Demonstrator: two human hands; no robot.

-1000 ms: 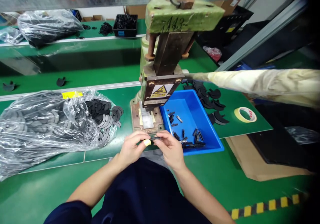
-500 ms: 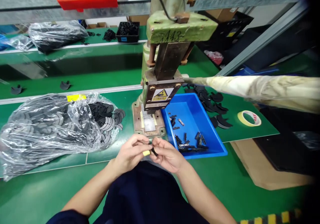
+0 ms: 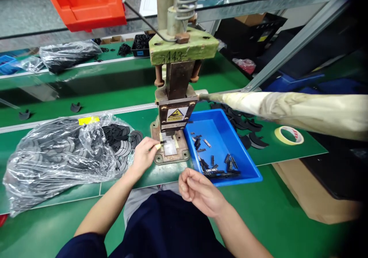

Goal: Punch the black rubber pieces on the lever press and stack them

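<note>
My left hand [image 3: 144, 154] is closed in a pinch at the lower die of a green hand press [image 3: 184, 51]. From its fingertips a small black part [image 3: 163, 142] sticks out over the light metal plate [image 3: 170, 148] of the press base. A small yellow piece [image 3: 158, 146] shows at the same fingertips; whether it is a finger cover or part of what I hold, I cannot tell. My right hand [image 3: 201, 192] hovers by the bench's front edge, fingers curled together, with nothing visible in it. The ram stands just above the die.
Right of the press, a blue bin [image 3: 221, 135] contains several small black parts. A clear plastic bag [image 3: 57, 166] spills dark curved pieces on the left. The press's wrapped lever [image 3: 287, 106] reaches out to the right, above a tape roll [image 3: 289, 135]. An orange bin [image 3: 92, 9] hangs overhead.
My hands, together in front of the press before, have separated. The left has gone forward to the die with the black part; the right has let go and moved slightly right. The view has shifted.
</note>
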